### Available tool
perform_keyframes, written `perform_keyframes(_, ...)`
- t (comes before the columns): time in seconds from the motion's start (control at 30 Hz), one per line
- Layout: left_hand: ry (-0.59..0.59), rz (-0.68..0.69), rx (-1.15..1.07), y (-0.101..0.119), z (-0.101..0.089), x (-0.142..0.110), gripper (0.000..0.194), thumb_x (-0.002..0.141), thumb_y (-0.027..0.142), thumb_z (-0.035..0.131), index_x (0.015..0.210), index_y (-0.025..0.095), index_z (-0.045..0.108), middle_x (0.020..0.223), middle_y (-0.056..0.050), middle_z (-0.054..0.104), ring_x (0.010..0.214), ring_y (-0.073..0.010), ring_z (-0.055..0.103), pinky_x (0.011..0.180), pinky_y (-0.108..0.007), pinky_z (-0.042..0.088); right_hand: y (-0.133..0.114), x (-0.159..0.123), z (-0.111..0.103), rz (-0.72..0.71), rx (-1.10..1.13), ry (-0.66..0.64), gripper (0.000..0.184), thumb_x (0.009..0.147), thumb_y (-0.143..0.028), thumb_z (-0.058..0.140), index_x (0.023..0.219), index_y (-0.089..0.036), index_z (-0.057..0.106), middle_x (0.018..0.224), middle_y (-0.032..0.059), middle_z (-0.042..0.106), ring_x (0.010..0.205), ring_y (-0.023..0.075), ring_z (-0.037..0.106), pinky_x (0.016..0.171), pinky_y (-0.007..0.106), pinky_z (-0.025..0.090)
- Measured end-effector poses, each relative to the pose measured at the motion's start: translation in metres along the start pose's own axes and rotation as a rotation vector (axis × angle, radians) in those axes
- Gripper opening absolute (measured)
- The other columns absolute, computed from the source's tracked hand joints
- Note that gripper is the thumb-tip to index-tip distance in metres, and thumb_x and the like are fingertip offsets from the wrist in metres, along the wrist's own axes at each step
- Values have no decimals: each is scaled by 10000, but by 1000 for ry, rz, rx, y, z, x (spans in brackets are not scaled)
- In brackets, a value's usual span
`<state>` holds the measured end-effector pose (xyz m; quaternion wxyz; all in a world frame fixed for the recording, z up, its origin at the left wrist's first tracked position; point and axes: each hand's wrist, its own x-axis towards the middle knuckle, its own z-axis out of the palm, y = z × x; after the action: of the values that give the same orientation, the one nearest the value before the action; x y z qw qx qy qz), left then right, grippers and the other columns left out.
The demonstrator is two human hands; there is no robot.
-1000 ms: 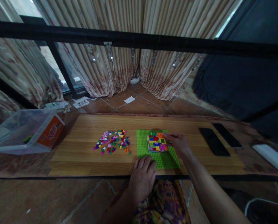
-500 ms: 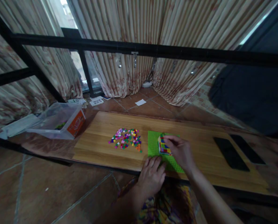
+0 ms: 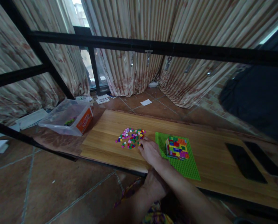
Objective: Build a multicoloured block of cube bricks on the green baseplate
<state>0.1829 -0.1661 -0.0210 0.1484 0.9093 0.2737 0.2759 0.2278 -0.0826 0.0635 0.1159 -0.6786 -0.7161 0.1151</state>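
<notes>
Well, small multicoloured plastic bricks [image 3: 130, 145]: loose on the brown wooden tabletop [image 3: 101, 149].
Our right hand [image 3: 151, 151]: at their right edge; we cannot tell if its fingers grasp one.
Our left hand [image 3: 154, 184]: partly covered by the right forearm [image 3: 176, 179], finger state hidden.
Multicoloured brick block [image 3: 176, 148]: on the green studded baseplate [image 3: 191, 171].

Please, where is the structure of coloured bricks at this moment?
In the head view, the brick structure stands right of centre on the green baseplate, between the loose bricks on the left and two flat black slabs on the right.
</notes>
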Motion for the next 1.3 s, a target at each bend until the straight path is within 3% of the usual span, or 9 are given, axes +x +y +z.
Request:
perform_keyframes(0.23,-45,14,23,-1,-12,-2,416,921,351,432,1281,179,551,1329,-105,580,1231,-257,523,1043,-407,435,-2,0,8,11,-60,3,163,901,-191,507,991,-196,644,1099,76,646,1014,195,597,803,263,450)
perform_keyframes(0.5,-106,-22,10,-8,-12,-6,488,918,404,463,1376,237,470,1444,-73,472,1321,-239,431,1109,-418,360,-2,-8,11,-3,9,20,134,884,-174,513,902,-187,646,1041,73,662,955,181,612,815,256,444)
perform_keyframes(0.63,-81,-9,33,-4,-14,-1,440,921,356,450,1329,208,519,1385,-88,534,1265,-235,487,1082,-402,385,6,-12,9,3,145,77,115,865,-188,564,907,-207,669,1010,52,678,910,169,624,808,245,442)
perform_keyframes(0.8,-4,15,-10,-1,-7,1,329,897,253,456,1178,201,617,1181,-69,677,1121,-223,593,1033,-416,430,30,-19,0,138,209,230,266,893,-107,463,906,-207,709,924,50,701,852,167,642,791,245,440)
perform_keyframes(1.03,-1,28,0,-2,-8,1,321,883,271,491,1160,194,634,1178,-87,677,1114,-260,597,1041,-470,405,37,-18,0,32,231,144,293,844,-65,502,897,-230,737,914,35,699,874,161,630,784,229,438)
perform_keyframes(1.3,-57,4,22,-1,-10,2,466,899,318,483,1346,193,509,1289,-91,615,1202,-264,539,1061,-460,387,42,-13,4,-79,176,68,263,845,-64,507,846,-227,714,888,32,660,874,160,603,776,228,423)
